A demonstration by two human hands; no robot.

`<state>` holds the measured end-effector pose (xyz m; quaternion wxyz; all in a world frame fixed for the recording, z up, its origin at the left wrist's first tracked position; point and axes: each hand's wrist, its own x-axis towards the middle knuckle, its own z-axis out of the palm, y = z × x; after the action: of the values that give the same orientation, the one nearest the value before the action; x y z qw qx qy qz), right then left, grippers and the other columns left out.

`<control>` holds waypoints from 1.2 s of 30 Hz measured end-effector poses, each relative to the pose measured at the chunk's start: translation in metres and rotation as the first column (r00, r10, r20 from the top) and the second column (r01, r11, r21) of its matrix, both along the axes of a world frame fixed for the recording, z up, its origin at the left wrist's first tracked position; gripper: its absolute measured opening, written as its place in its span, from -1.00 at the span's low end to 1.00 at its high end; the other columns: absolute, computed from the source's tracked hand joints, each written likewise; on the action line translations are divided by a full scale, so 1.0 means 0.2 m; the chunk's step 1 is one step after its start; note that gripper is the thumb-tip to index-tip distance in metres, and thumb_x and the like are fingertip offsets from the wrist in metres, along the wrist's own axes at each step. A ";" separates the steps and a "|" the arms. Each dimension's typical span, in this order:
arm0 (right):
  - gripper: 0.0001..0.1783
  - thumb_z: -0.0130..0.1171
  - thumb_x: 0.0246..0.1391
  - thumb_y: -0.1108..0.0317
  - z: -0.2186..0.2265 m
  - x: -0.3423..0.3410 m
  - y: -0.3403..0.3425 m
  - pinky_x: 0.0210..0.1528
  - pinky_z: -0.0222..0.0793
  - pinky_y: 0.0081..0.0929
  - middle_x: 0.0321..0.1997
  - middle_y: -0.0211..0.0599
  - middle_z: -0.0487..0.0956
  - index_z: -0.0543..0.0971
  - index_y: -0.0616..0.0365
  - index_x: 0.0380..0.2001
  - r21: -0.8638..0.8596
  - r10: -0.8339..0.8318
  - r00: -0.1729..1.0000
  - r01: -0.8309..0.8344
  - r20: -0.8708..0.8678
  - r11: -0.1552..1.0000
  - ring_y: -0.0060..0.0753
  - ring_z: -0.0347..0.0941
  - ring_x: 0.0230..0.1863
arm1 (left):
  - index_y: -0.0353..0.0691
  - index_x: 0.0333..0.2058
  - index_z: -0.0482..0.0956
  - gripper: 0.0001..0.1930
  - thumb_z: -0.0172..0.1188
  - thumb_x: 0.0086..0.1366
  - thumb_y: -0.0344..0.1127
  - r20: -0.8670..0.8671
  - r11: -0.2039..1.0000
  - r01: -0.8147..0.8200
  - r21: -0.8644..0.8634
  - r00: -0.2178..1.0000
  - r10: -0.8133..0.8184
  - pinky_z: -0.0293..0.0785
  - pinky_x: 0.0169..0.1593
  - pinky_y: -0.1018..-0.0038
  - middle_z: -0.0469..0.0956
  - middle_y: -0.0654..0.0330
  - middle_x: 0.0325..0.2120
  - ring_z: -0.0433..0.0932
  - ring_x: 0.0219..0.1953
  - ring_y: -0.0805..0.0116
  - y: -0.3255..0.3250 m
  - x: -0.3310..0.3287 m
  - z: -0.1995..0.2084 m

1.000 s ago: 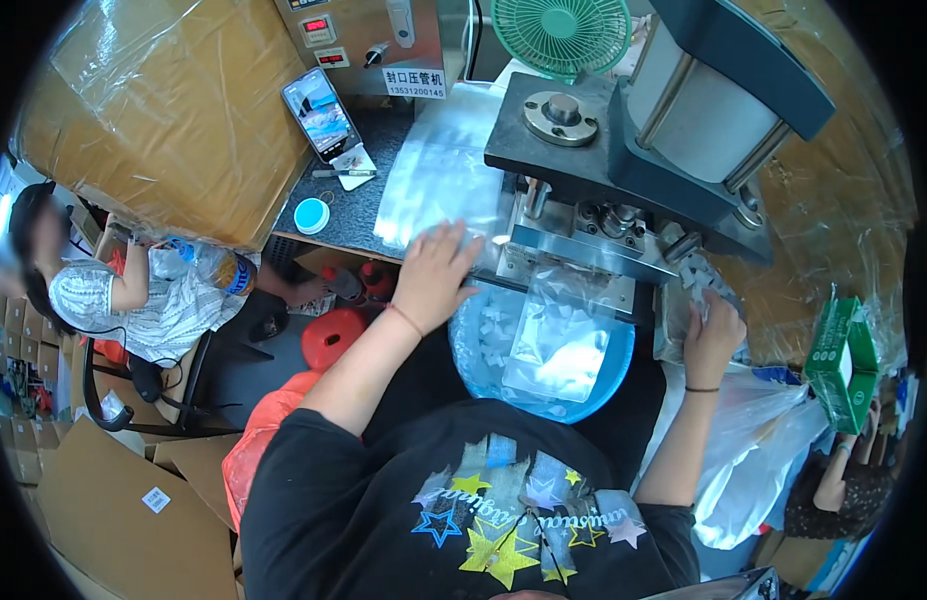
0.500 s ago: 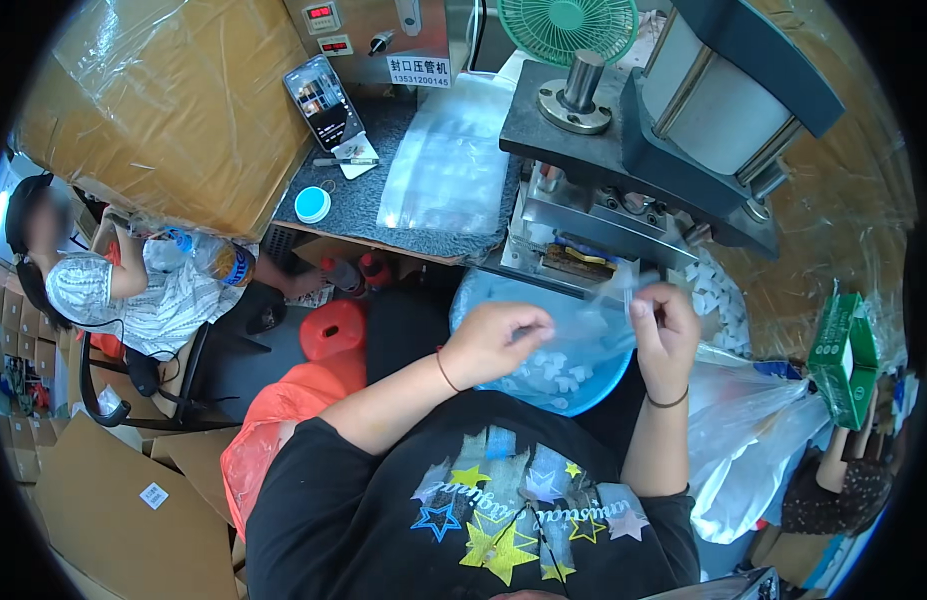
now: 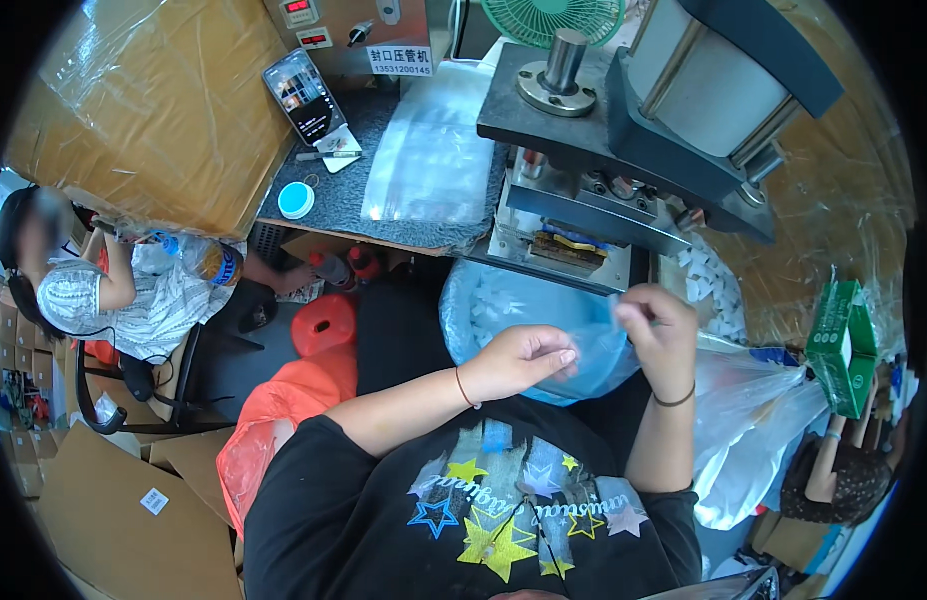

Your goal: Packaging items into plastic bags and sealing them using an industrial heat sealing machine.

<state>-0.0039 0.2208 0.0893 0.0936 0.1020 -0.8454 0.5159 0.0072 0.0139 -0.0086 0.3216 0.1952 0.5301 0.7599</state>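
A clear plastic bag (image 3: pixel 596 345) stretches between my two hands, above a light blue basin (image 3: pixel 450 318). My right hand (image 3: pixel 662 335) is closed, with thumb and forefinger pinching the bag's upper edge. Beside it, my left hand (image 3: pixel 524 362) has its fingers curled and pressed together at the bag's other side. White plastic scraps (image 3: pixel 496 305) lie in the basin. Just beyond the hands stands a metal press (image 3: pixel 574 225) with a bare lower plate. A stack of flat clear bags (image 3: pixel 429 150) lies on the table left of the press.
On the dark table (image 3: pixel 439 232) are a propped phone (image 3: pixel 304 95) and a round blue-lidded tin (image 3: pixel 297 200). More white scraps (image 3: pixel 712 290) pile right of the press. A large clear sack (image 3: pixel 744 430) and green box (image 3: pixel 844 345) are at right. A co-worker (image 3: pixel 114 280) sits at left.
My left hand has moved right, nearer my right hand, and its fingers have curled in. The bag has come down and away from the press. The view has shifted slightly.
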 end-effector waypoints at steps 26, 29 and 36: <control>-0.74 0.22 0.04 0.47 -0.42 -0.22 0.56 -0.07 0.44 -0.18 -0.04 -0.03 0.54 0.53 0.15 -0.15 0.550 -0.395 0.899 0.429 -0.186 0.717 0.11 0.51 -0.06 | -0.35 -0.11 0.53 -0.81 0.18 0.32 -0.46 0.388 0.961 -0.267 0.070 0.895 0.220 0.60 -0.18 0.41 0.60 0.13 -0.28 0.64 -0.28 0.32 -0.07 -0.36 -0.05; -0.71 0.21 0.04 0.52 -0.45 -0.21 0.59 -0.01 0.42 -0.22 0.00 -0.02 0.54 0.53 0.20 -0.12 0.545 -0.321 0.913 0.408 -0.252 0.733 0.07 0.49 0.00 | -0.35 -0.01 0.43 -0.70 0.19 0.35 -0.37 0.137 0.929 -0.369 -0.017 0.920 0.368 0.57 -0.15 0.44 0.57 0.13 -0.19 0.62 -0.18 0.31 -0.10 -0.36 -0.09; -0.69 0.05 0.21 0.47 -0.34 -0.13 0.54 0.02 0.37 -0.25 -0.09 -0.03 0.54 0.52 0.23 0.02 0.518 -0.296 0.902 0.424 -0.314 0.743 0.04 0.47 -0.04 | -0.19 0.26 0.28 -0.30 0.31 0.19 -0.17 -0.942 0.227 -0.935 -0.273 0.211 -0.261 0.21 0.27 0.10 0.29 -0.12 0.23 0.28 0.26 -0.09 -0.55 -0.49 0.02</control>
<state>-0.0290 0.3280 0.0204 0.2460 0.0137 -0.9494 0.1946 -0.0915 -0.0960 -0.0046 -0.2362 0.1920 0.9442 0.1254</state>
